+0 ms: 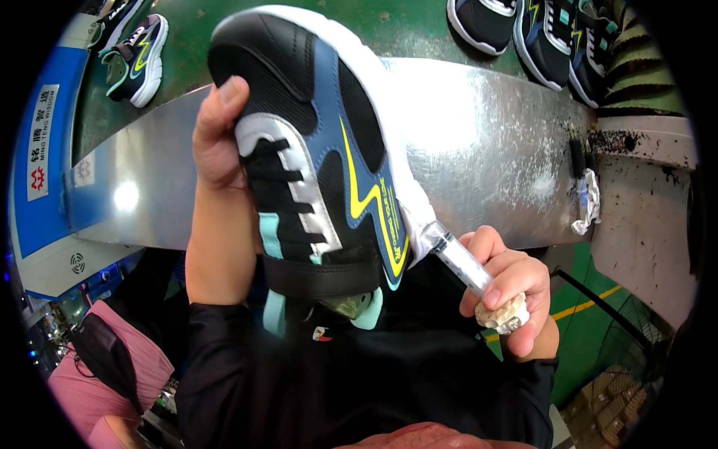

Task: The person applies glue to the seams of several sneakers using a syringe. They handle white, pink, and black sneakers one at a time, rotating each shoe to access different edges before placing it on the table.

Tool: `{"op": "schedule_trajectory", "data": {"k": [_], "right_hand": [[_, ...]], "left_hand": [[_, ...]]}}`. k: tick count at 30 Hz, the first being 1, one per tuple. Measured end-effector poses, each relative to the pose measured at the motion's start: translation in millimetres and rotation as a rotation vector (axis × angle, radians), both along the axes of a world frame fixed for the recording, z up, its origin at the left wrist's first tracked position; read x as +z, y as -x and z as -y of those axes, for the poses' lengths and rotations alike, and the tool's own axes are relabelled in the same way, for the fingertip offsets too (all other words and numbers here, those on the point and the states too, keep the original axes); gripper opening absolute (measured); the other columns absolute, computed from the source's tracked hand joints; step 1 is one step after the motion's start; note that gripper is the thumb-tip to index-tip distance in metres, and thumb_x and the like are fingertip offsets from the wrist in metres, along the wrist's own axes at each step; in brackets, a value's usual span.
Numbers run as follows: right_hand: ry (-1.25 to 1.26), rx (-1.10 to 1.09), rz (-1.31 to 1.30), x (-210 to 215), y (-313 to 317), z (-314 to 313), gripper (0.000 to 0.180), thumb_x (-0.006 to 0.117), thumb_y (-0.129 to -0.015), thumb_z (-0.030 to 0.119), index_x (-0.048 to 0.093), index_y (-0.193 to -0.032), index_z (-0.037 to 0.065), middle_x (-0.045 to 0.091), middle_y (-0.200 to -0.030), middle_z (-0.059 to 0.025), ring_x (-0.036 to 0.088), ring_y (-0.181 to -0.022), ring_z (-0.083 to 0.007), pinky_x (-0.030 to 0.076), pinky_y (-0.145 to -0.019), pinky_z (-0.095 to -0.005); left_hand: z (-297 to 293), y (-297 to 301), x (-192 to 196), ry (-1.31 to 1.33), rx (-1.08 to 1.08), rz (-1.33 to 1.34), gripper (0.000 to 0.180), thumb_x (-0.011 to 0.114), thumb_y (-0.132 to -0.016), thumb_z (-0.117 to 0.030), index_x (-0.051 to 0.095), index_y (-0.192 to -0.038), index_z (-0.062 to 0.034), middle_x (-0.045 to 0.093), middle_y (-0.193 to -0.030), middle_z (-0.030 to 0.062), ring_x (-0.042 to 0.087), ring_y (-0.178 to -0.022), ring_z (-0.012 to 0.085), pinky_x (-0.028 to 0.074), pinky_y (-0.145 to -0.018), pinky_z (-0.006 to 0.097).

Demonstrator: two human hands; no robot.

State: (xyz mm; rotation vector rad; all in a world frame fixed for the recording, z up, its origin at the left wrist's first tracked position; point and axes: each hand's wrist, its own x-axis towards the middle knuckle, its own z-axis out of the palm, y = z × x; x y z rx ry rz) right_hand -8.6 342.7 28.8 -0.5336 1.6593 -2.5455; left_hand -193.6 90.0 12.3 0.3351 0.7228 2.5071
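Note:
A black and slate-blue sneaker [329,150] with a white sole, yellow trim and mint-green lining is held up over the bench, toe away from me. My left hand [217,138] is closed on its forefoot, the thumb on the black upper and the other fingers hidden behind. Between the fingers of my right hand [516,280] is a clear plastic syringe [465,263]. A lumpy cream-coloured wad [502,314] covers its near end. The syringe's front end is at the white sole near the heel; I cannot tell whether its tip touches.
A shiny metal plate [479,150] lies below the shoe. Beyond it, a green table [194,49] bears several sneakers [542,45]. On the plate's right lie a dark tool and crumpled white material [591,202]. A blue-and-white machine [48,150] stands left, near a person in pink [131,352].

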Motion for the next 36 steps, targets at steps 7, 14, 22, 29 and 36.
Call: {"op": "schedule_trajectory", "data": {"k": [7, 14, 22, 29, 36], "right_hand": [[-0.003, -0.014, -0.046, -14, -24, 0, 0.055, 0.072, -0.071, 0.053, 0.065, -0.098, 0.006, 0.066, -0.074, -0.0012, 0.039, -0.067, -0.0157, 0.03, -0.065, -0.0295], [0.032, -0.044, -0.049, -24, -34, 1, 0.053, 0.073, -0.072, 0.052, 0.065, -0.098, 0.006, 0.067, -0.075, 0.0001, 0.04, -0.067, -0.0154, 0.03, -0.065, -0.0299], [0.043, -0.046, -0.052, -32, -41, -1, 0.052, 0.074, -0.071, 0.05, 0.065, -0.098, 0.006, 0.067, -0.076, 0.0006, 0.04, -0.066, -0.015, 0.03, -0.064, -0.0294], [0.025, -0.083, -0.067, -39, -49, -3, 0.05, 0.076, -0.07, 0.047, 0.065, -0.096, 0.006, 0.067, -0.075, 0.0007, 0.04, -0.065, -0.0153, 0.03, -0.064, -0.0289], [-0.041, -0.083, -0.109, -46, -50, -5, 0.049, 0.078, -0.069, 0.044, 0.067, -0.096, 0.005, 0.067, -0.076, 0.0007, 0.04, -0.065, -0.0172, 0.032, -0.063, -0.0289]], "left_hand": [[15, 14, -17, 0.268, 0.198, 0.179, 0.016, 0.052, -0.091, -0.019, 0.06, -0.086, -0.0063, 0.066, -0.072, 0.0088, 0.067, -0.06, 0.0217, 0.058, -0.052, 0.034], [21, 23, -32, 0.334, 0.253, 0.13, 0.014, 0.054, -0.091, -0.017, 0.062, -0.085, -0.0073, 0.065, -0.074, 0.0046, 0.065, -0.062, 0.0155, 0.056, -0.054, 0.028], [2, 7, -18, 0.251, 0.176, -0.017, 0.019, 0.053, -0.091, -0.018, 0.064, -0.091, -0.0025, 0.068, -0.082, 0.0092, 0.067, -0.069, 0.0172, 0.057, -0.061, 0.029], [14, 20, -24, 0.372, 0.15, 0.192, 0.02, 0.053, -0.09, -0.021, 0.062, -0.085, -0.0036, 0.068, -0.078, 0.01, 0.067, -0.065, 0.0183, 0.056, -0.057, 0.029], [77, 24, -40, 0.59, 0.2, 0.196, 0.032, 0.049, -0.09, -0.028, 0.058, -0.102, 0.0, 0.066, -0.092, 0.0146, 0.067, -0.078, 0.024, 0.055, -0.07, 0.034]]}}
